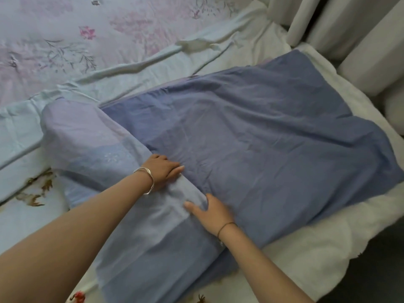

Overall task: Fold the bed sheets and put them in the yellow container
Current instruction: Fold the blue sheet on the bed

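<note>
Blue bed sheet (251, 136): spread across bed's (295, 254) right edge, pale fold along its left. Left hand (162, 169), right hand (211, 212): grip flat, pressing fold, holding nothing. Floral cover (76, 40) beyond; white curtains (349, 29) right.

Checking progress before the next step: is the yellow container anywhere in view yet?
No, only the blue sheet spread on the bed under both hands, left and right, the floral cover and curtains show.
</note>
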The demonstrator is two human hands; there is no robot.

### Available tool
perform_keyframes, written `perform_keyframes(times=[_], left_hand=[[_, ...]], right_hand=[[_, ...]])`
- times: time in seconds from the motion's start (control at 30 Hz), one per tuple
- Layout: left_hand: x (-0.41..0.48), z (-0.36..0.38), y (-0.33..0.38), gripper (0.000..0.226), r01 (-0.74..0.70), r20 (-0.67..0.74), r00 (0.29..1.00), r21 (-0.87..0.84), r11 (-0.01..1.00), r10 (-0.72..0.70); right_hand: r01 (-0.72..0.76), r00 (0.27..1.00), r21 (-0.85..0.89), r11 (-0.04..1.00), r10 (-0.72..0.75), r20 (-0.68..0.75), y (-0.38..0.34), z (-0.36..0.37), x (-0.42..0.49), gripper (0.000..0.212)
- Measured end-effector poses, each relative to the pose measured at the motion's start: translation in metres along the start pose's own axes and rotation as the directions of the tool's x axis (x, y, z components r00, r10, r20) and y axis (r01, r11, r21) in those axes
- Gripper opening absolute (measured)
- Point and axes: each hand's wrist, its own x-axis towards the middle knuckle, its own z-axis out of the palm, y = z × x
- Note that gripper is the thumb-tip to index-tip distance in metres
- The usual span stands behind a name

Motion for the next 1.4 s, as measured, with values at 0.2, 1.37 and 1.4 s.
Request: perform_keyframes(times=[0.2, 1.37, 1.4], left_hand=[[-0.002, -0.028, -0.015, 0.061, 0.039, 0.065, 0.997, 0.106, 0.994, -0.046], [0.189, -0.097, 0.093, 0.059, 0.101, -0.574, 0.5, -0.706, 0.701, -0.649], [0.188, -0.095, 0.091, 0.061, 0.146, -0.553, 0.516, -0.696, 0.703, -0.654]], right_hand=[[0.185, 0.981, 0.512, 0.839, -0.189, -0.044, -0.016, -0.046, -0.009, 0.017], [0.532, 0.842, 0.305, 0.79, -0.455, -0.289, -0.041, -0.31, 0.118, 0.013], [0.559, 0.822, 0.297, 0.774, -0.472, -0.319, -0.033, -0.318, 0.114, 0.018]])
